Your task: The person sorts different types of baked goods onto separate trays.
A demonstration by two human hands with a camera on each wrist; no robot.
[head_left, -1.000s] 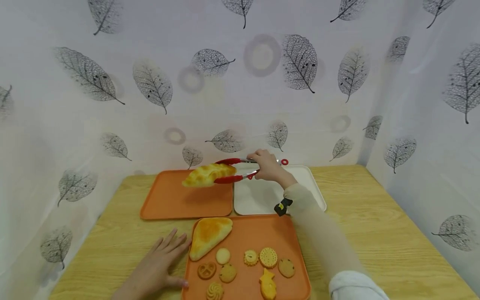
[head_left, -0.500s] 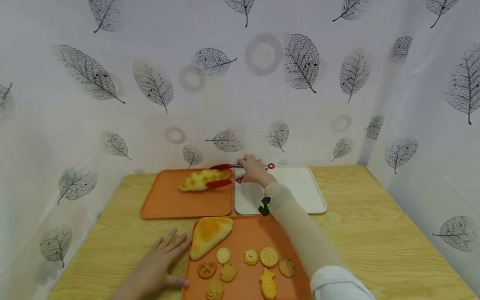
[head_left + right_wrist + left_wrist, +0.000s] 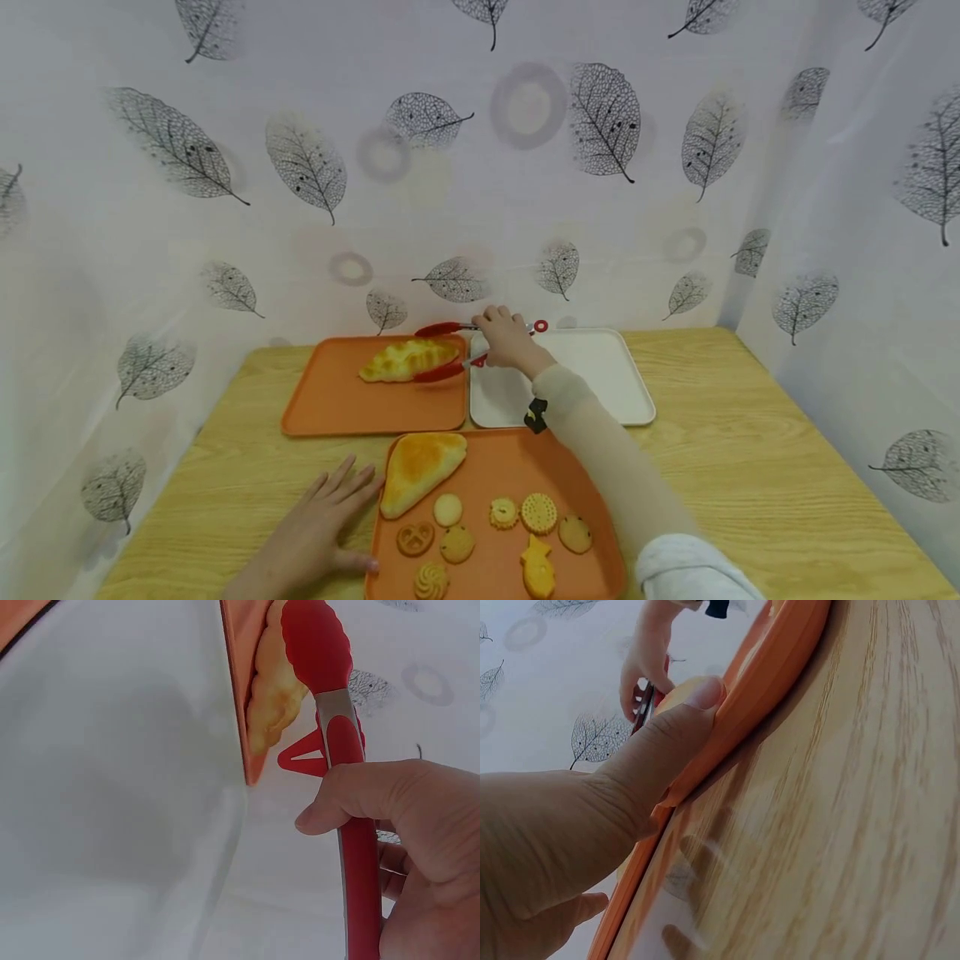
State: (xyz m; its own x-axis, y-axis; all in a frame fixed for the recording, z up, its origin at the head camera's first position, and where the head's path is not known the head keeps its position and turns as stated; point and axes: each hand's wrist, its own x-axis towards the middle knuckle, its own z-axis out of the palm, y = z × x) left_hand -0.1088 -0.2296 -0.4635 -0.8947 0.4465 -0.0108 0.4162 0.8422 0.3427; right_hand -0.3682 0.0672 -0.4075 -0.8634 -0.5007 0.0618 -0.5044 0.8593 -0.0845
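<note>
My right hand (image 3: pixel 506 337) grips red-tipped tongs (image 3: pixel 438 372) by their handles, above the seam between the two back trays. Their arms are spread, one tip on the far side of a golden ridged bread (image 3: pixel 405 360) and one on its near side. That bread lies on the back-left orange tray (image 3: pixel 337 412). In the right wrist view, thumb and fingers wrap the red handle (image 3: pixel 356 862). My left hand (image 3: pixel 318 525) has its fingers spread beside the front orange tray (image 3: pixel 502 458), with its thumb against the rim in the left wrist view.
On the front tray are a triangular bread (image 3: pixel 420 471), a fish-shaped biscuit (image 3: pixel 537 569), a pretzel-shaped biscuit (image 3: pixel 415 539) and several round cookies. A white tray (image 3: pixel 600 375) stands at the back right. A leaf-patterned curtain (image 3: pixel 480 200) closes off the back and sides.
The right hand has moved left and lowered the ridged bread onto the back-left tray. The tongs' tips have since spread apart from it. The left hand stays in place.
</note>
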